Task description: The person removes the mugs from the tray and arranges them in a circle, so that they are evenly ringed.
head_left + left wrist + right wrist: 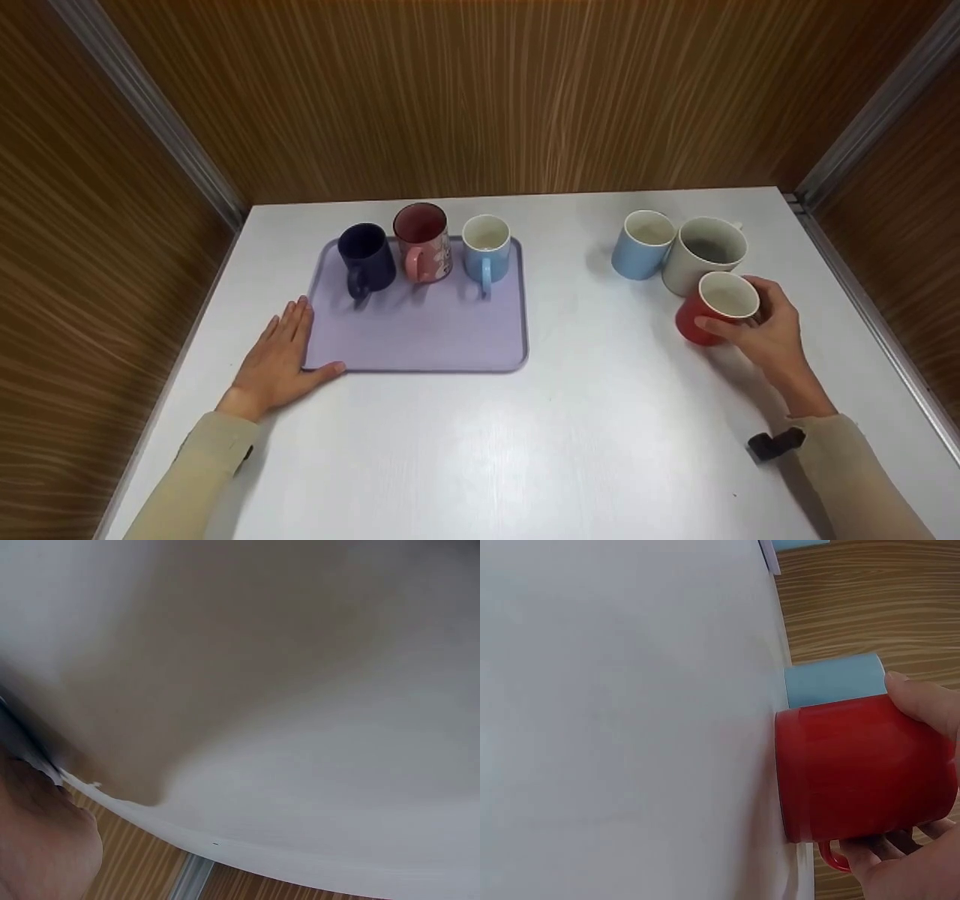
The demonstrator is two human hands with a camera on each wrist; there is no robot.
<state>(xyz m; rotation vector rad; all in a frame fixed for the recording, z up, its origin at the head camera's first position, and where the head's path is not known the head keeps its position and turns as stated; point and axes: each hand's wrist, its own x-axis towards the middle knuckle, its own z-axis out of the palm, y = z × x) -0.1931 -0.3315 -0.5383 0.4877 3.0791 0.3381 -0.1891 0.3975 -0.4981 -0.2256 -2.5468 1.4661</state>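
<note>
In the head view, my right hand point(772, 337) grips a red mug point(696, 319) with a white inside, thumb on the near side and fingers at its handle side. The right wrist view shows the red mug point(862, 769) large, its base at or just over the table; contact is hard to tell. My left hand point(277, 367) lies flat with fingers straight, touching the left edge and near corner of a lilac tray point(420, 337). Along the tray's back stand a dark blue mug point(373, 262), a pink mug point(431, 255) and a light blue mug point(486, 251), upright.
Behind the red mug stand a wide white mug point(686, 266) and another light blue mug point(637, 251), close together. Wood-grain panels point(525, 97) border the white table point(480, 442) at the back and both sides.
</note>
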